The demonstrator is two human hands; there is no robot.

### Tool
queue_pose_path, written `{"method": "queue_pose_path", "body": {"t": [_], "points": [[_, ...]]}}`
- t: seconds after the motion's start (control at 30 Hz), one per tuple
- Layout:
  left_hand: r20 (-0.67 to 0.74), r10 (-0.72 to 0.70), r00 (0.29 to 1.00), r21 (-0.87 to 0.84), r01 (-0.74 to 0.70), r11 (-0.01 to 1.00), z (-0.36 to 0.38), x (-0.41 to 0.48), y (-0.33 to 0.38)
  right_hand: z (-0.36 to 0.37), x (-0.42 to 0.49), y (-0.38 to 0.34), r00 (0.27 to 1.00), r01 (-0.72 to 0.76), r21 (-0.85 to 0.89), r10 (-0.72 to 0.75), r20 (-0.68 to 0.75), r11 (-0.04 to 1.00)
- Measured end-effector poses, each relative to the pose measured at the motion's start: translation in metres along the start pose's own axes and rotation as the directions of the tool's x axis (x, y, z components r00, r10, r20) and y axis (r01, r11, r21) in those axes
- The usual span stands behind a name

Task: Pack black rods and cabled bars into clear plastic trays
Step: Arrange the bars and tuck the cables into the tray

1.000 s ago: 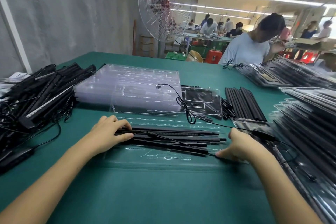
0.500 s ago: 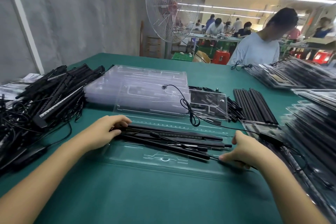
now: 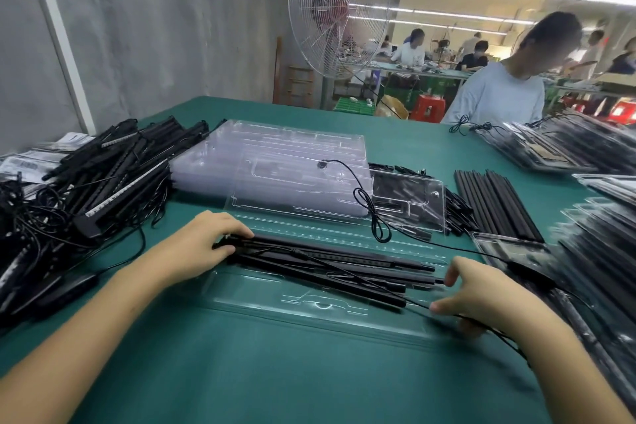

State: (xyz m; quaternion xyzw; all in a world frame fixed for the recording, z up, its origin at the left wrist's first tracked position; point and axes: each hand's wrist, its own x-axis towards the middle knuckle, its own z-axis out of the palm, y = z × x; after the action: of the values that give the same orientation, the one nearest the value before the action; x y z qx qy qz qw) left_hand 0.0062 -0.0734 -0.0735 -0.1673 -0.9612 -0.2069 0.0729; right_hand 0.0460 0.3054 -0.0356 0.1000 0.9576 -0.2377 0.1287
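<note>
Two hands work the ends of a bundle of slim black rods and cabled bars (image 3: 327,268), which lies across a clear moulded plastic tray (image 3: 309,306) on the green table (image 3: 275,372). The left hand (image 3: 203,244) curls its fingers over the bundle's left ends, gripping. The right hand (image 3: 481,303) sits at the right ends, forefinger and thumb apart, with a thin black cable (image 3: 416,303) running beneath it. Pinched or not, can't tell.

Black rods (image 3: 330,265), clear tray (image 3: 309,306), teal-green table (image 3: 275,372).
</note>
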Motion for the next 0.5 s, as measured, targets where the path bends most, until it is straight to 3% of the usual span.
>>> {"method": "queue_pose_path", "body": {"t": [0.07,0.2,0.37,0.5], "points": [[-0.037,0.016,0.999,-0.025,-0.017,1.000,0.000,0.002,0.008,-0.002,-0.004,-0.005,1.000,0.002,-0.038,-0.002,-0.005,0.999],[-0.037,0.006,0.999,-0.075,-0.009,0.997,0.003,0.008,0.020,-0.006,-0.008,-0.018,0.993,0.080,-0.326,-0.105,-0.059,0.942],[0.016,-0.082,0.997,-0.102,0.083,0.991,0.006,0.012,0.021,0.010,0.000,-0.051,0.933,0.279,-0.264,-0.326,-0.152,0.923],[0.029,-0.116,0.993,-0.137,0.119,0.983,0.009,0.013,0.019,0.040,0.015,-0.092,0.839,0.506,-0.225,-0.536,-0.097,0.833]]}}
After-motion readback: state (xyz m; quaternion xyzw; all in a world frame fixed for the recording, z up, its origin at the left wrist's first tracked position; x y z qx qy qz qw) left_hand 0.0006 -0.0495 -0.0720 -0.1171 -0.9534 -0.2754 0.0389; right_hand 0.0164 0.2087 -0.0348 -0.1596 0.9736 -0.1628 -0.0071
